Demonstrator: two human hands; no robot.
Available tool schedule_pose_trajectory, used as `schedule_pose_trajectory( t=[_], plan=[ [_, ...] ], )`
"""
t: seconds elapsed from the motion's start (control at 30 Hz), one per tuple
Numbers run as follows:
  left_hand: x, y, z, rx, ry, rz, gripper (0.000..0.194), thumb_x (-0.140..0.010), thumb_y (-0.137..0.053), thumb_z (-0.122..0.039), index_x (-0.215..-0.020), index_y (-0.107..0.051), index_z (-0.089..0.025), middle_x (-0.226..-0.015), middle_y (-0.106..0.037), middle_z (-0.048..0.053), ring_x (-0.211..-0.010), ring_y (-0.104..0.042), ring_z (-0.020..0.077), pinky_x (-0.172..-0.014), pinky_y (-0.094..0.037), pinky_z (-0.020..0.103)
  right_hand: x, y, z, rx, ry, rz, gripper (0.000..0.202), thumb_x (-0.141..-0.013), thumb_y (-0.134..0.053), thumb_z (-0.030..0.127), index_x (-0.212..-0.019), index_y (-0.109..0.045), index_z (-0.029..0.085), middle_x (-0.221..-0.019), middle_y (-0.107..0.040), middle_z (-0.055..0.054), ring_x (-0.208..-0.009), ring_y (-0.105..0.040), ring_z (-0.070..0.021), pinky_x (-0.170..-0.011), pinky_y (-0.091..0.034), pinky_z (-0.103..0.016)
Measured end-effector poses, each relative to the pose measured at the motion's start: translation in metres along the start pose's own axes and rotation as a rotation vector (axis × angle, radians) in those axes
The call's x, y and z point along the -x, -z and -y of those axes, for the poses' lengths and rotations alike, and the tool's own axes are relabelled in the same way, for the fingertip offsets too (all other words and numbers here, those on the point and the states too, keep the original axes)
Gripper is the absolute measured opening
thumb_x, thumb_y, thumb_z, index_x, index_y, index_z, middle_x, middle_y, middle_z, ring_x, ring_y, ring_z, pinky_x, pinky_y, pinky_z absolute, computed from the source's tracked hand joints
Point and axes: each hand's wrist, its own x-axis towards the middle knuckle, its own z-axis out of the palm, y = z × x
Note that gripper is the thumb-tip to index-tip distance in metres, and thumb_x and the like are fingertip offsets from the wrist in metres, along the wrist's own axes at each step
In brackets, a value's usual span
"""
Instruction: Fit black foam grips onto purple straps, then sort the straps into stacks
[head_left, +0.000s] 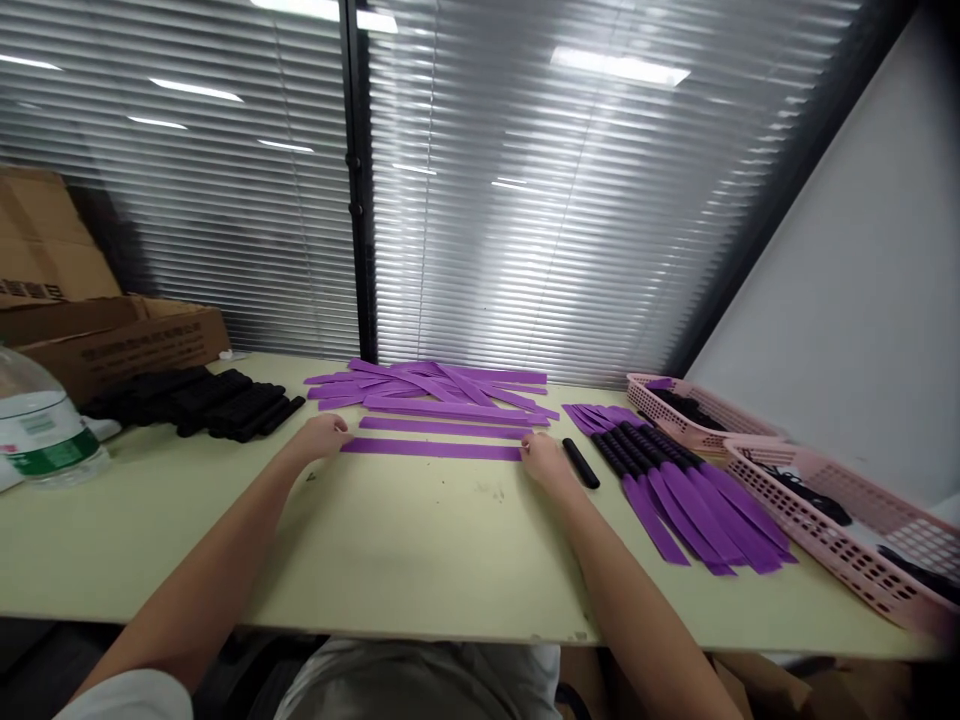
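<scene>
A flat purple strip (431,449) stretches between my hands, close to the tabletop. My left hand (327,437) pinches its left end, and my right hand (538,457) pinches its right end. Just behind it lies another purple strip (446,428), with a loose pile of purple strips (420,382) farther back. One black tube (580,463) rests right of my right hand. Beyond that tube, several purple strips (694,510) run through black ribbed sleeves (637,447) in a fanned row.
Black tubes (202,400) are heaped at the left, near a plastic bottle (49,425) and a cardboard box (142,345). Two pink baskets (675,430) (832,530) with black items stand at the right. Window blinds rise behind the table (405,560).
</scene>
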Motion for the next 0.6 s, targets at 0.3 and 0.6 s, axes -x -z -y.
schedule_pose_trajectory(
  t=[0.3,0.6],
  plan=[
    [-0.001,-0.005,0.002,-0.056,-0.049,0.069,0.026,-0.055,-0.068,-0.036,-0.072,-0.069,-0.017,-0.078,-0.068,0.008,-0.081,-0.064,0.0271,-0.067,-0.044,0.029,0.000,0.001,-0.005,0.068,-0.140,0.050,0.033,-0.094,-0.039,0.029,-0.111,-0.060,0.011,-0.119,-0.051,-0.020,-0.099,-0.060,-0.0292,-0.078,-0.048,-0.037],
    [0.001,0.001,0.003,0.052,-0.063,0.038,0.017,-0.053,-0.069,-0.025,-0.067,-0.060,-0.019,-0.071,-0.065,0.002,-0.074,-0.061,0.0216,-0.062,-0.043,0.027,-0.006,-0.001,-0.013,0.058,-0.122,0.069,0.029,-0.091,-0.046,0.029,-0.113,-0.058,0.014,-0.116,-0.056,-0.017,-0.102,-0.060,-0.0295,-0.082,-0.047,-0.037]
  ],
)
